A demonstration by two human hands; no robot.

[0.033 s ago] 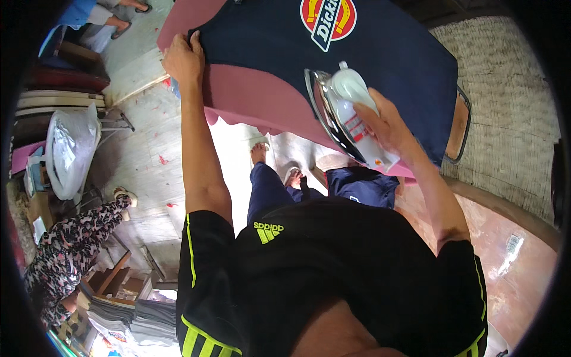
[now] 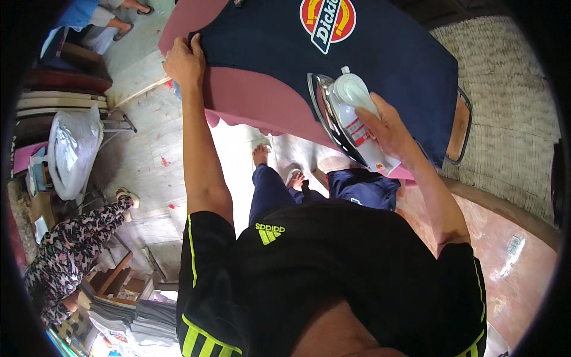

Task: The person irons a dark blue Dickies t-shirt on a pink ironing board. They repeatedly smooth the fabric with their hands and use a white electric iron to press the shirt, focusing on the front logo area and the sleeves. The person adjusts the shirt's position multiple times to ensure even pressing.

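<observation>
A dark navy garment (image 2: 395,65) with a round red, yellow and white print lies spread over an ironing board with a pink cover (image 2: 250,89). At its left end, my left hand (image 2: 185,62) is closed on the garment's edge, thumb toward the cloth. Wrapped around the handle of a white and chrome iron (image 2: 352,98) is my right hand (image 2: 386,128). The iron is on the garment's near edge, below the print, its pointed end directed away from me. Its soleplate is mostly hidden.
Below the board hangs dark blue cloth (image 2: 364,189). A metal frame (image 2: 467,125) rims the board's right end, beside a woven mat (image 2: 505,89). On the left are a plastic-wrapped bundle (image 2: 74,154), stacked folded clothes (image 2: 151,321) and a person in patterned trousers (image 2: 80,250). Another person's feet (image 2: 122,31) show upper left.
The iron, with my right hand on it, has shifted very slightly toward me. My left hand keeps its hold on the garment's edge.
</observation>
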